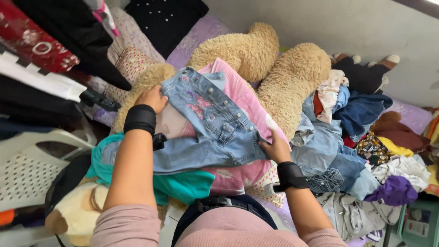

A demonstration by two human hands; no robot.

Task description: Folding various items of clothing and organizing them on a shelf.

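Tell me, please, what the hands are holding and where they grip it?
A small denim jacket: left hand at its upper edge, right hand at its lower side edge.

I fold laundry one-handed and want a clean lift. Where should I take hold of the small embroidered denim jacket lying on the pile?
Probably best to grip the denim jacket at its upper hem edge, coming from the far left where the left hand already pinches it. It lies spread flat, so edges are the only free folds; the right hand pins the near right edge.

Dusty-pink sleeves pushed up, black wristbands (pixel 140 119) above both bare hands.
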